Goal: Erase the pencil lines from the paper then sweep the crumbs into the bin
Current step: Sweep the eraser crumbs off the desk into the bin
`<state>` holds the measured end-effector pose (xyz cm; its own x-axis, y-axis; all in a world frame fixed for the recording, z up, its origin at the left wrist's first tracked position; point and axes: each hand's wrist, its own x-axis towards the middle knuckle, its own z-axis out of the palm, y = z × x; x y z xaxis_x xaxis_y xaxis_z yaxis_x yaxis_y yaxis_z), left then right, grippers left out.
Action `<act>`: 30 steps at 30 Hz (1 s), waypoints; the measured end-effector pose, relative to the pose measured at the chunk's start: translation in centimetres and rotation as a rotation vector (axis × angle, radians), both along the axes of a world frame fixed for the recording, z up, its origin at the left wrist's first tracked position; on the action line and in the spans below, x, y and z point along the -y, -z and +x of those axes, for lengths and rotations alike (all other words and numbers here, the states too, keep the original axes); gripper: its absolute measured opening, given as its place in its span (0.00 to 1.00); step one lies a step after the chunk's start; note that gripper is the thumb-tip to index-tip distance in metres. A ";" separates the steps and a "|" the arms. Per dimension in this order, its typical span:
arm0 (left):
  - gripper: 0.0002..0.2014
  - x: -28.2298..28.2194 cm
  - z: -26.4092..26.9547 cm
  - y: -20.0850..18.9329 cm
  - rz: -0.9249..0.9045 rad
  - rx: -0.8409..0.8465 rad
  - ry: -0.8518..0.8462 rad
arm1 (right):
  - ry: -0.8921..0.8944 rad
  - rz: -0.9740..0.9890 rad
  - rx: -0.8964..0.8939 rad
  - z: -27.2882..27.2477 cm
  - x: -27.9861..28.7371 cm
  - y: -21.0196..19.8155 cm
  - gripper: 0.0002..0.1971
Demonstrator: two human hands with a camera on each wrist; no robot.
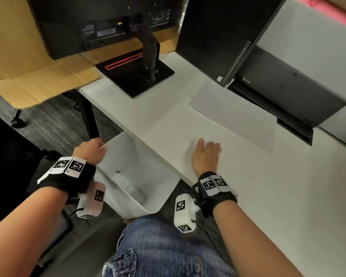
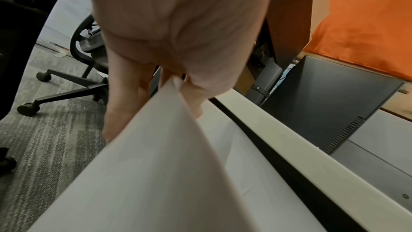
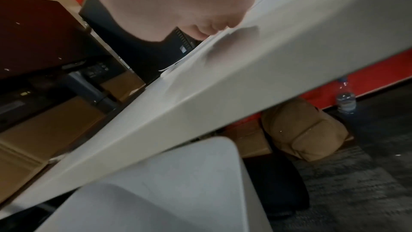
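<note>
A white bin hangs just below the table's near edge, at my left. My left hand grips its far rim, with fingers outside and thumb inside, as the left wrist view shows at the bin wall under my left hand. Crumpled white scraps lie at the bin's bottom. My right hand rests on a white paper sheet close to the table edge, fingers relaxed and holding nothing. A second sheet lies further back. Pencil lines and crumbs are too faint to see.
A monitor stand sits at the back of the white table, and a dark computer case at the back right. Cardboard lies to the left. An office chair stands on the carpet. My knee in jeans is below the bin.
</note>
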<state>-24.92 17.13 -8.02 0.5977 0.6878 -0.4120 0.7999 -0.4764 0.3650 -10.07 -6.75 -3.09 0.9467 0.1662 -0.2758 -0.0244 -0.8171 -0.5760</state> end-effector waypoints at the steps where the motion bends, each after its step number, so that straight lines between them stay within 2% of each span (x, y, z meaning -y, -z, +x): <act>1: 0.10 0.0 0.1 0.0 -0.001 0.001 0.000 | -0.034 -0.074 0.002 -0.4 0.1 0.3 0.30; 5: 0.11 -0.1 0.2 -0.2 -0.011 -0.006 0.008 | -0.318 -0.189 0.080 -4.2 -3.0 2.0 0.31; 8: 0.10 -0.2 0.2 -0.1 -0.021 -0.004 -0.005 | -0.579 -0.094 0.053 -6.9 -6.4 2.1 0.29; 10: 0.10 -0.3 0.2 0.0 -0.022 -0.002 -0.004 | -0.671 0.085 -0.031 -7.6 -7.8 1.7 0.27; 11: 0.10 -0.4 0.1 0.0 -0.021 -0.004 0.001 | -0.647 0.208 -0.082 -7.7 -8.0 1.5 0.26; 13: 0.10 -0.5 0.0 0.2 -0.022 -0.007 0.012 | -0.470 0.413 -0.130 -7.1 -7.1 1.0 0.26; 16: 0.11 -0.6 0.0 0.2 -0.021 -0.009 0.033 | -0.104 0.506 -0.019 -4.7 -3.6 0.1 0.25; 18: 0.11 -0.5 0.1 0.1 -0.019 -0.011 0.053 | 0.104 0.459 0.061 -2.7 -0.6 0.0 0.25; 21: 0.11 0.0 0.3 -0.2 -0.011 -0.026 0.082 | 0.272 0.315 0.164 -1.4 3.3 0.4 0.25; 26: 0.09 0.2 0.2 -0.4 0.009 -0.042 0.109 | 0.385 0.004 0.200 -3.8 8.6 1.4 0.27; 28: 0.09 0.3 0.0 -0.6 0.017 -0.046 0.115 | 0.368 -0.160 0.178 -5.0 9.2 1.7 0.28; 30: 0.09 0.3 -0.3 -0.6 0.023 -0.038 0.107 | 0.297 -0.237 0.139 -5.5 7.6 1.7 0.30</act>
<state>-25.23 16.86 -7.40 0.6523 0.6302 -0.4211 0.7571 -0.5676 0.3234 -15.54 -14.35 -4.78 0.9749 -0.1733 -0.1398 -0.2149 -0.8966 -0.3871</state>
